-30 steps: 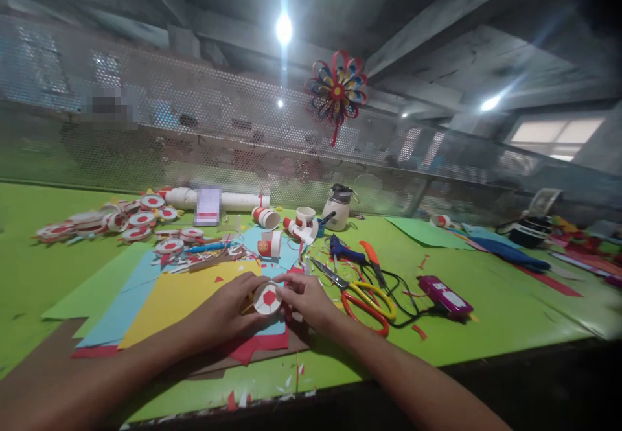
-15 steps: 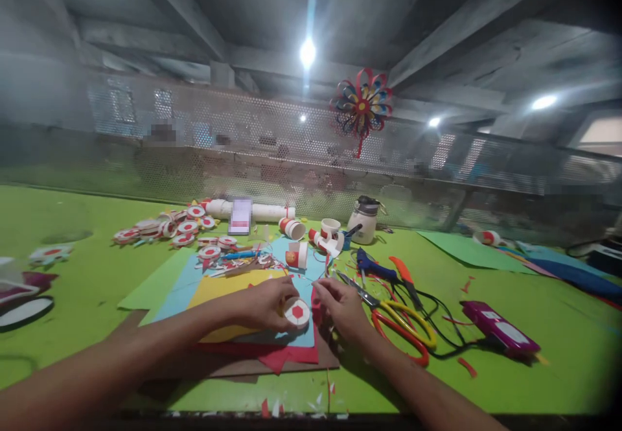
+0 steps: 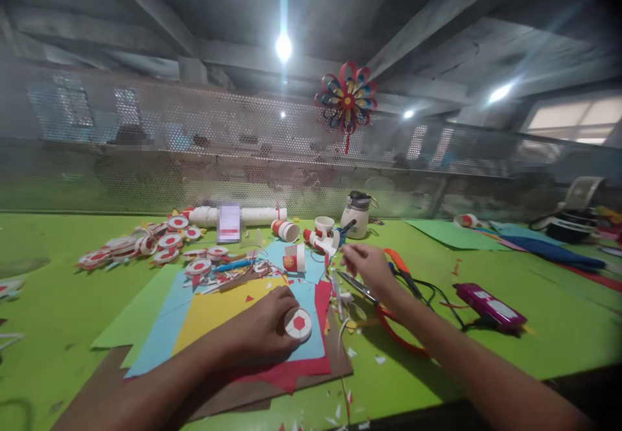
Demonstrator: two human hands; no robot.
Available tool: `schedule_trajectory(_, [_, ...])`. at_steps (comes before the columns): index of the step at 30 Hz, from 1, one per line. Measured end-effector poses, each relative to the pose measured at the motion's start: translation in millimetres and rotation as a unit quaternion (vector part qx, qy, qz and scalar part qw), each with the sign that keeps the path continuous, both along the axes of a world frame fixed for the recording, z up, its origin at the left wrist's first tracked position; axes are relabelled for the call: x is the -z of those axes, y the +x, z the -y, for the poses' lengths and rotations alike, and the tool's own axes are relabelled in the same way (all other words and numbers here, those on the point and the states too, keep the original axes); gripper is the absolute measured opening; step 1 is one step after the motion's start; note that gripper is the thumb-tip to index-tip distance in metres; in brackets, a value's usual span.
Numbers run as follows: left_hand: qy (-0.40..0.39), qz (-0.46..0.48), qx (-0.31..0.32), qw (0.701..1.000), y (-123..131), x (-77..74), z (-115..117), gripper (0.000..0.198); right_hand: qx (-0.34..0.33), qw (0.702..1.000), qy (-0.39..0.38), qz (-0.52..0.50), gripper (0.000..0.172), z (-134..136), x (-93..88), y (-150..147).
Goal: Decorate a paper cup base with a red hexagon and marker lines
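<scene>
My left hand [image 3: 265, 328] is closed around a small paper cup [image 3: 298, 324] whose white round bottom shows a red hexagon; it rests on the blue paper [image 3: 311, 347] over red sheets. My right hand [image 3: 370, 267] is stretched forward above the table, fingers loosely curled, over the blue glue gun and next to the scissors [image 3: 383, 317] with red and yellow handles. A few cut paper cups [image 3: 294, 258] stand just beyond it. Whether the right fingers pinch anything is unclear.
Stacked coloured sheets, with yellow paper [image 3: 218, 311] on top, lie on the green table [image 3: 63, 301]. A heap of finished red-white discs [image 3: 146, 244] lies at the left, a white tube [image 3: 253, 215] and a white bottle [image 3: 356, 216] behind. A purple device [image 3: 490, 306] lies at the right. A paper flower [image 3: 346, 99] hangs on the mesh.
My right hand has left the cup and reached forward toward the glue gun and cut cups. My left hand keeps hold of the cup. The camera has shifted.
</scene>
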State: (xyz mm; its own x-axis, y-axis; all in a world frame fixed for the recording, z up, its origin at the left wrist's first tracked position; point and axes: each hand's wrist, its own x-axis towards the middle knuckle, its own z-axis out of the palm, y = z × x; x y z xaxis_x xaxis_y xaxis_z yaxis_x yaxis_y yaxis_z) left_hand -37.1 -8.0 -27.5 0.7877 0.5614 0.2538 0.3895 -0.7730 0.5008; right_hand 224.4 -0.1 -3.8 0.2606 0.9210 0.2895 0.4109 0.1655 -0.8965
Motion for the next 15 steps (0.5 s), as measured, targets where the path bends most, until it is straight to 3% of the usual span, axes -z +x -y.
schedule_trajectory(3, [-0.001,0.008,0.009,1.0,-0.6,4.1,-1.8,0.022,0.067,0.996,-0.051,0.003,0.026,-34.9,-21.4,31.3])
schedule_trajectory(6, [-0.015,0.013,0.006,1.0,-0.7,6.6,-4.0,0.022,0.12,0.988,-0.098,-0.003,0.032,-67.0,-29.1,57.7])
schedule_trajectory(10, [-0.043,-0.001,-0.016,0.999,-2.1,4.8,-4.8,0.035,0.15,0.978,-0.147,-0.015,0.032,-96.6,-26.0,72.6])
schedule_trajectory(15, [-0.075,-0.017,-0.023,0.997,-4.4,1.0,-3.7,0.045,0.148,0.974,-0.168,-0.024,0.032,-122.1,-17.2,69.6])
